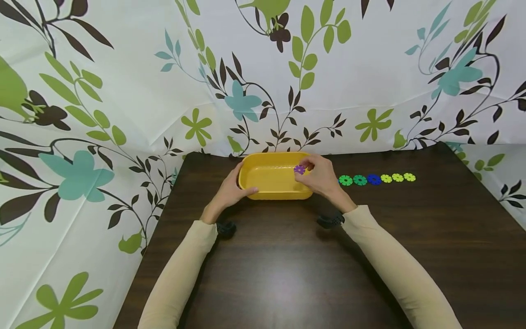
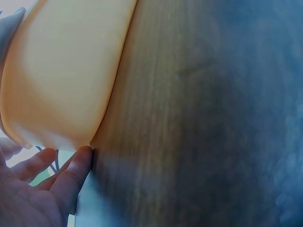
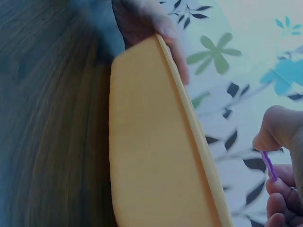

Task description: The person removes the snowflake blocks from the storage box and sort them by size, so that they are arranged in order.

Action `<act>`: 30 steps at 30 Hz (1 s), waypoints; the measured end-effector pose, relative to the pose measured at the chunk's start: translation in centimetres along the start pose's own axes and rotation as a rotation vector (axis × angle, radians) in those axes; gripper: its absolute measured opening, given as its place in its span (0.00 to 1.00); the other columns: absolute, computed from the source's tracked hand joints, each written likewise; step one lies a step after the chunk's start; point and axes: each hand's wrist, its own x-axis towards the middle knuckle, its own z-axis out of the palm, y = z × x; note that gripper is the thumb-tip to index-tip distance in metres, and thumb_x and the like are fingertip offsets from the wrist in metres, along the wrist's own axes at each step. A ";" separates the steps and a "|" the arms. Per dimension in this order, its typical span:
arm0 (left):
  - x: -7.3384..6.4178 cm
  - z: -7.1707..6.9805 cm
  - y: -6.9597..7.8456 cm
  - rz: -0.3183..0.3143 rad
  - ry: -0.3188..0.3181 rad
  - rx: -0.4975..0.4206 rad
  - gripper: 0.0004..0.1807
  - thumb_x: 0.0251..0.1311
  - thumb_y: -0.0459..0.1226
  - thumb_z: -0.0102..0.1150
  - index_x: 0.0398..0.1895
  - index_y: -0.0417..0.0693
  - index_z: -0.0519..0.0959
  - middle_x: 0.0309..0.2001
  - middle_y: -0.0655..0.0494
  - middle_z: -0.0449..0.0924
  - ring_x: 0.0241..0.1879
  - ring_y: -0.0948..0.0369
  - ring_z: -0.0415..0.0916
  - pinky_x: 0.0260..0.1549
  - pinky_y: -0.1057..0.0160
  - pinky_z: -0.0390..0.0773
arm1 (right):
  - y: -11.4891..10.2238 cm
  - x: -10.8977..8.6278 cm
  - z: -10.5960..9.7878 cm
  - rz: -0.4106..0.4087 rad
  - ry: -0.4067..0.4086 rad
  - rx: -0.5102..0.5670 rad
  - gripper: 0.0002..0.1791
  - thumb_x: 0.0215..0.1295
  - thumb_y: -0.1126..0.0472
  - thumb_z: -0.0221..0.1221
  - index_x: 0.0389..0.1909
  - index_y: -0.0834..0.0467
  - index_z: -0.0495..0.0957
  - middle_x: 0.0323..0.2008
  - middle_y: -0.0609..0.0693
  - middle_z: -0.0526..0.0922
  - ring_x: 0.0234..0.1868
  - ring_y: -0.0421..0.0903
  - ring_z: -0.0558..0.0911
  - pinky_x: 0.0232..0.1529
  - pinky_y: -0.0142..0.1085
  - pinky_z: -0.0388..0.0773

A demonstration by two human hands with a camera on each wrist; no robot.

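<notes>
A yellow plastic tub (image 1: 275, 194) stands near the back of the dark table. My left hand (image 1: 230, 188) holds its left end, with the thumb over the front rim and the fingers along the outer side. In the left wrist view the fingertips (image 2: 85, 153) touch the tub's end wall (image 2: 61, 94). Between the thumb and fingers of my right hand (image 1: 322, 178), a purple notched disc (image 1: 299, 169) is pinched above the tub's right end. The right wrist view shows this purple disc (image 3: 269, 165) edge-on, beside the tub (image 3: 147, 137).
To the right of the tub, several notched discs lie in a row: green discs (image 1: 360, 180), a blue disc (image 1: 374, 179) and yellow discs (image 1: 397, 177). A leaf-patterned cloth (image 1: 337, 91) hangs behind the dark wooden table (image 1: 263, 256).
</notes>
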 end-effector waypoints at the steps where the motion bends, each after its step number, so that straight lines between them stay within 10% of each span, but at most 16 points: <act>1: 0.0 0.0 0.0 0.001 -0.002 0.002 0.66 0.60 0.59 0.77 0.92 0.58 0.44 0.87 0.41 0.55 0.79 0.40 0.65 0.79 0.33 0.69 | 0.4 -0.3 -0.4 0.003 0.023 -0.002 0.16 0.57 0.58 0.73 0.41 0.65 0.88 0.40 0.61 0.88 0.40 0.56 0.83 0.43 0.39 0.79; 13: -0.1 -0.3 0.2 -0.002 -0.003 0.006 0.65 0.60 0.60 0.76 0.92 0.58 0.44 0.88 0.42 0.53 0.82 0.40 0.62 0.81 0.32 0.65 | 5.6 -3.0 -5.9 0.101 0.218 -0.065 0.17 0.59 0.60 0.76 0.44 0.67 0.88 0.40 0.63 0.86 0.39 0.54 0.82 0.39 0.18 0.67; 30: 0.6 0.3 -1.2 0.036 0.017 0.028 0.69 0.56 0.70 0.73 0.92 0.58 0.46 0.87 0.41 0.57 0.77 0.41 0.67 0.76 0.35 0.72 | 13.4 -6.2 -13.7 0.258 0.338 -0.207 0.20 0.65 0.56 0.72 0.48 0.69 0.89 0.43 0.66 0.87 0.37 0.36 0.73 0.39 0.22 0.63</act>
